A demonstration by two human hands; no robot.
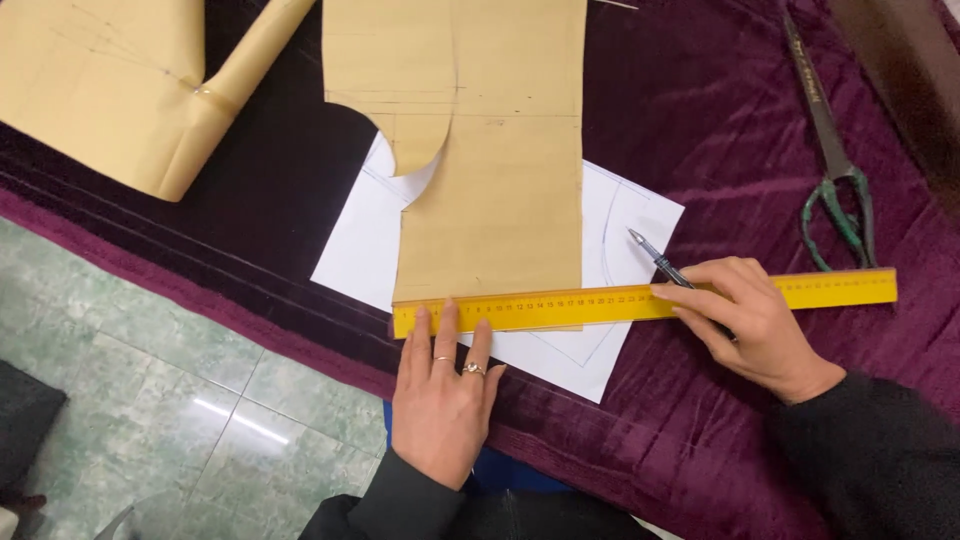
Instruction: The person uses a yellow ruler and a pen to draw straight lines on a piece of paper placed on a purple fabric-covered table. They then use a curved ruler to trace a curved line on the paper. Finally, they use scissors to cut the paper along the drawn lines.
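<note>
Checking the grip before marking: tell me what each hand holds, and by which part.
Right hand holds a slim metal-tipped pen by its lower barrel. Left hand grips nothing; its fingers press flat on the long yellow ruler.

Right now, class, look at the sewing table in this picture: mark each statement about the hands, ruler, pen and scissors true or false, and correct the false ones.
1. The left hand presses on the yellow ruler. True.
2. The right hand holds the scissors. False: it holds a pen; the scissors lie apart on the purple cloth.
3. The ruler lies across the tan paper pattern. True.
4. The white paper lies on top of the tan pattern. False: it lies underneath.
</note>
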